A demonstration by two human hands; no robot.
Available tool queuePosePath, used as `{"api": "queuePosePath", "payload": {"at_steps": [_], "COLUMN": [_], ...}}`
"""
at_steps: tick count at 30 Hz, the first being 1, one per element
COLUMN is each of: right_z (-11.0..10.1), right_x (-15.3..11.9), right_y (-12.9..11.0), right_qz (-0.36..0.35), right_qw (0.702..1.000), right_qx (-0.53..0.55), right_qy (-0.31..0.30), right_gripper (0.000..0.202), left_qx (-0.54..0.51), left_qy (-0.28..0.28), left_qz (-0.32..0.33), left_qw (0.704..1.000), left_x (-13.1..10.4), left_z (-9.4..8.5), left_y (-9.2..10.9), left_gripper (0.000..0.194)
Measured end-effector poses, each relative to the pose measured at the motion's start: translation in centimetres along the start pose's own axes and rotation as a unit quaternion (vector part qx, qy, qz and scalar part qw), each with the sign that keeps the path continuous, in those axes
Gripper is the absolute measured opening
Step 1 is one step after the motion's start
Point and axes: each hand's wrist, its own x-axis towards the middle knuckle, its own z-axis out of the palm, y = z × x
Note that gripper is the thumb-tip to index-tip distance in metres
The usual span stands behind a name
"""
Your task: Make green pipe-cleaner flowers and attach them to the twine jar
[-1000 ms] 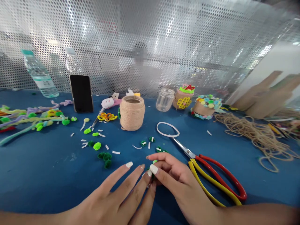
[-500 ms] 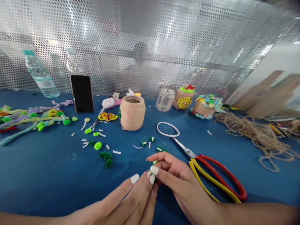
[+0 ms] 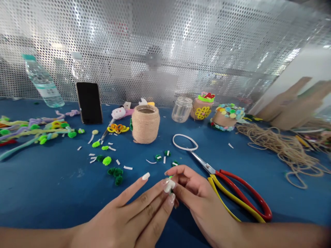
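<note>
My left hand (image 3: 134, 210) reaches in from the lower left, one finger lifted away and the other fingertips closed in a pinch against those of my right hand (image 3: 198, 198). My right hand, thumb and fingers curled together, also grips the small green pom-pom (image 3: 170, 177) where the two hands meet. Only slivers of it show between the white-painted nails; the rest is hidden. Just beyond the fingertips lie dark green pom-pom pieces (image 3: 167, 153) with white strips on them. Bright green pom-poms (image 3: 107, 161) and a dark green cluster (image 3: 116, 174) rest to the left.
Scissors (image 3: 210, 168) with red and yellow handles lie right of my hands, near a white ring (image 3: 184, 135). Behind stand a twine-wrapped jar (image 3: 146, 125), a clear jar (image 3: 181, 112) and a phone (image 3: 89, 103). Loose twine (image 3: 281, 148) spreads at right, pipe cleaners (image 3: 33, 127) at left.
My left hand has turned and spread, its outer finger lifting up and left from the others. The pinched fingertips have shifted slightly; my right hand stays nearly in place.
</note>
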Motion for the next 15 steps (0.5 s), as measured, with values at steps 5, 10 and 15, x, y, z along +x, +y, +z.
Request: {"api": "queuePosePath", "payload": {"at_steps": [5,10,15], "right_z": [-0.18,-0.17,0.03], "right_x": [0.19,-0.04,-0.42], "right_y": [0.25,0.21,-0.07], "right_qz": [-0.008,0.008,0.023], "right_qw": [1.0,0.999,0.995], "right_qx": [0.004,-0.04,-0.065], "right_qy": [-0.017,-0.034,-0.072], "right_gripper": [0.019,0.024,0.029], "left_qx": [-0.019,-0.075,-0.063], "left_qy": [0.023,0.091,0.205], "left_qz": [-0.04,-0.114,-0.128], "left_qw": [0.999,0.987,0.968], "left_x": [0.07,0.53,0.81], "left_z": [0.23,0.34,-0.14], "left_y": [0.18,0.18,0.89], "left_gripper": [0.032,0.022,0.035]}}
